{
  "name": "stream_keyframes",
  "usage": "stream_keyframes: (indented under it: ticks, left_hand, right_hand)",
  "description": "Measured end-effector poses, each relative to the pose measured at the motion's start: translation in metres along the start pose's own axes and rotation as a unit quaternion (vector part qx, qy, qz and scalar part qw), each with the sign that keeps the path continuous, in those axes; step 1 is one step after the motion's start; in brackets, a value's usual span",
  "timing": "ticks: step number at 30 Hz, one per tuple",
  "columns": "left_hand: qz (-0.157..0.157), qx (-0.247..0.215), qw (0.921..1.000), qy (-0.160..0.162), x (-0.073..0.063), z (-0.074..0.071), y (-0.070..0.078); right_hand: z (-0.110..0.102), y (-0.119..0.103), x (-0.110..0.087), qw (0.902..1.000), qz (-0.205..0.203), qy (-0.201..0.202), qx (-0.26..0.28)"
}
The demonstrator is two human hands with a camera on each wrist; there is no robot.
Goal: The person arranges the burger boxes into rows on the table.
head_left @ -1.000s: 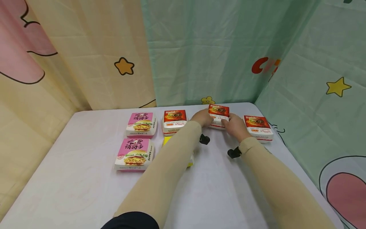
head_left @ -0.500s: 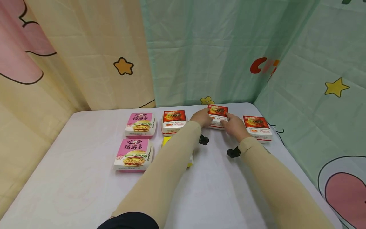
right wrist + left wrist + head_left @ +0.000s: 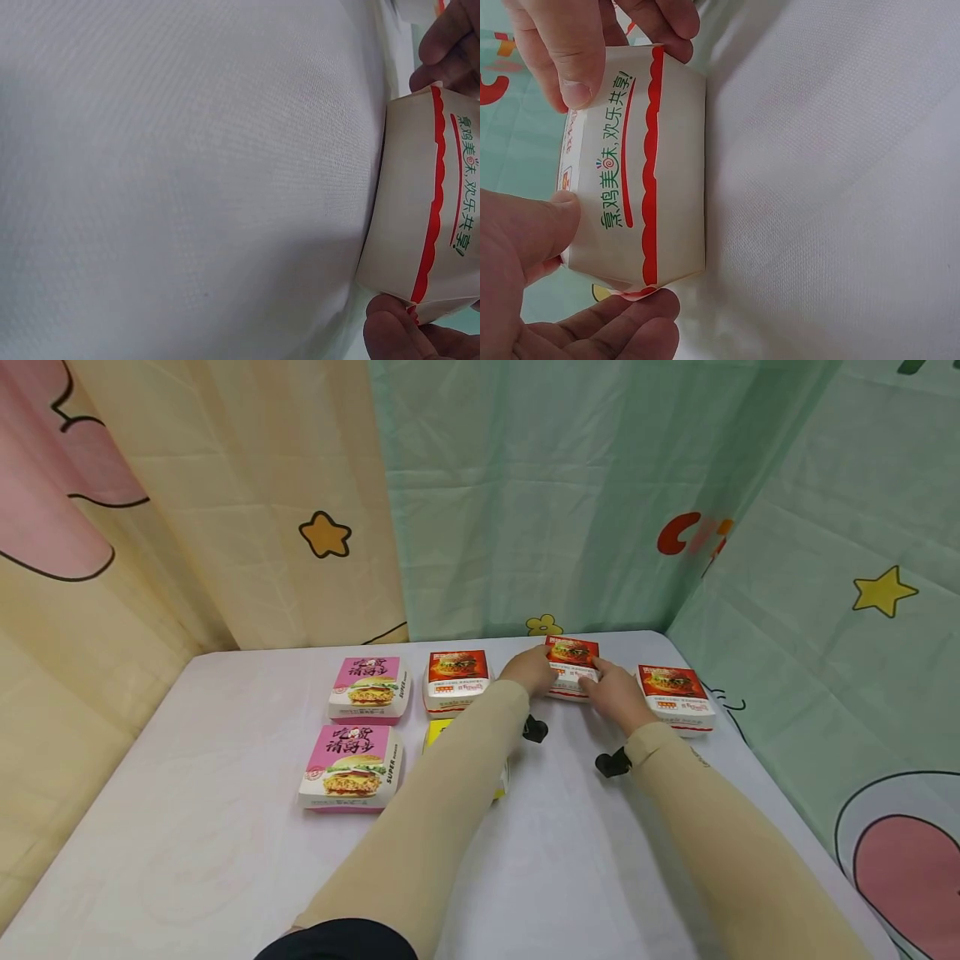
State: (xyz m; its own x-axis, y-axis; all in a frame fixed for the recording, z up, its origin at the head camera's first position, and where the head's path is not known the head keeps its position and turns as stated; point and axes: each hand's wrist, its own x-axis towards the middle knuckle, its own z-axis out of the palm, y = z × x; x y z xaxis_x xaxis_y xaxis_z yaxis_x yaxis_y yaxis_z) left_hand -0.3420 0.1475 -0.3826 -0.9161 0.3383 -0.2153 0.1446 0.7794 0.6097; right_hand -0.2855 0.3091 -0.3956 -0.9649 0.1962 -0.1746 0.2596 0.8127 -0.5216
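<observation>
Box (image 3: 573, 670) rests near the far edge of the tabletop (image 3: 225, 735), left hand (image 3: 531, 669) and right hand (image 3: 617, 692) each holding one side in its grip, presumably for even, uncrushing control.

Patterned curtain (image 3: 495, 510) hangs behind and beside the white-clothed desk (image 3: 195, 860): its cream part bears an orange star (image 3: 326, 534) and a pink shape (image 3: 48, 502), its green part a yellow flower (image 3: 543, 625) just above the desk's far edge and, at right, a yellow star (image 3: 885, 592).
</observation>
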Motion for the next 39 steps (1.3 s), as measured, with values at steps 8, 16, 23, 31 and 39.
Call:
stream_keyframes:
  ticks: [8,16,23,31,39]
  left_hand:
    - [-0.007,-0.004,1.0,0.0,-0.001,0.0,0.0]
    - [0.001,-0.001,0.9999,0.013,-0.006,0.0,0.001]
    - [-0.013,-0.014,0.9998,0.003,-0.002,0.002,0.001]
    - [-0.014,-0.012,0.9997,0.019,-0.008,0.004,-0.002]
    - [-0.022,-0.014,0.9992,0.029,-0.02,0.003,-0.002]
  right_hand:
    - [0.0,-0.001,-0.001,1.0,0.005,-0.002,0.001]
    - [-0.001,-0.003,-0.003,0.9999,0.009,-0.007,0.006]
    - [-0.002,-0.002,-0.002,0.9998,0.01,-0.015,0.004]
    - [0.0,-0.006,0.0,0.9995,0.013,-0.03,-0.002]
    - [0.0,-0.01,-0.003,0.9992,0.004,-0.039,-0.011]
